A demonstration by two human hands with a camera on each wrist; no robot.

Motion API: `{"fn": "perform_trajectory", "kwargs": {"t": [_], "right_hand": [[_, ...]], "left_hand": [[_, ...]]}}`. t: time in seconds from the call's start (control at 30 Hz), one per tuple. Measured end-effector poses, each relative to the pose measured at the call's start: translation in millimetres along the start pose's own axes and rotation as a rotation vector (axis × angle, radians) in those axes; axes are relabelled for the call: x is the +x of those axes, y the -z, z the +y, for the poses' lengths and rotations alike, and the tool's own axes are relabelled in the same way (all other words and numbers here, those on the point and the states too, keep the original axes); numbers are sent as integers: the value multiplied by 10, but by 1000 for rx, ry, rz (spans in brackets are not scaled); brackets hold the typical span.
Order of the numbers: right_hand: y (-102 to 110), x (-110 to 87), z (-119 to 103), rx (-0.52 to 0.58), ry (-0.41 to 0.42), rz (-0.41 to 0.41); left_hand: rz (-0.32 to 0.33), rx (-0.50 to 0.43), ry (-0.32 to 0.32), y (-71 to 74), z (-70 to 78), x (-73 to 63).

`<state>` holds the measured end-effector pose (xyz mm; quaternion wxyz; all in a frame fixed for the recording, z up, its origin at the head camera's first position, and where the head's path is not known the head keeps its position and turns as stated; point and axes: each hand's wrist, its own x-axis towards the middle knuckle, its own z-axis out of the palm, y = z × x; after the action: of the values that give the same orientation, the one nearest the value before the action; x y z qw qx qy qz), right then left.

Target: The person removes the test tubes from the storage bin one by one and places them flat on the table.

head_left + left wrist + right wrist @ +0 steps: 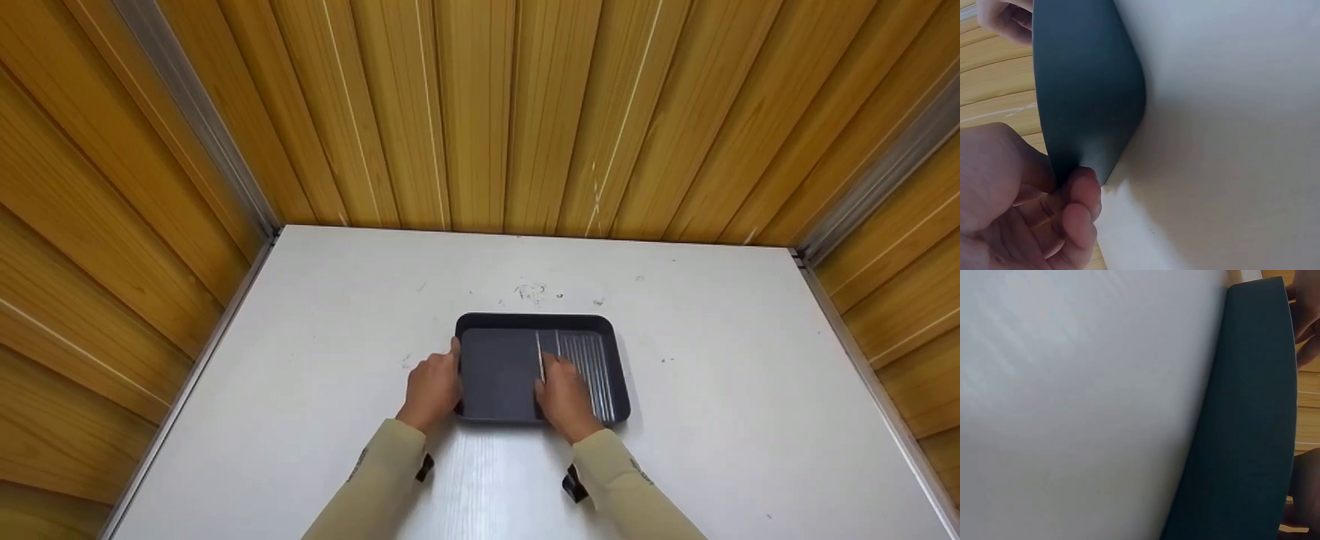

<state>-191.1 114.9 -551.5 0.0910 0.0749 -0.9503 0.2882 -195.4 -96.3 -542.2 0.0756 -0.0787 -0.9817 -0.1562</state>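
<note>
Step in hand, prob.: steadying w/ 1 hand while the other works inside a shallow dark-grey rectangular tray [495,367] w/ rounded corners, material unclear; it sits on the flat white table [300,375], just R of the L hand [435,386] & under the R hand [566,401]. L fingers curl against the tray's outer wall, thumb at the rim, so wall's pinched betw. them; R thumb & index seem to pinch a thin straight pale strip [540,352], other R fingertips partly hidden; can't tell if strip's loose or part of tray. The glossy grey ribbed section [600,367] lies beside & beyond the R fingers; smooth floor spreads betw. the 2 hands. Next move, I'd judge, calls for a firm L grip, tray flat, & R fingertips lined up w/ the strip, light pressure only.
</note>
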Motion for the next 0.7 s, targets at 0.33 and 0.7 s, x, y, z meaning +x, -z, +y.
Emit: {"fn": "perform_trajectory", "kwargs": {"t": [0.33, 0.7], "right_hand": [[91, -36, 40, 100, -52, -34], [271, -3, 84, 166, -101, -22]], "left_hand": [[-20, -41, 40, -26, -6, -16], [-5, -11, 22, -1, 37, 14]]}}
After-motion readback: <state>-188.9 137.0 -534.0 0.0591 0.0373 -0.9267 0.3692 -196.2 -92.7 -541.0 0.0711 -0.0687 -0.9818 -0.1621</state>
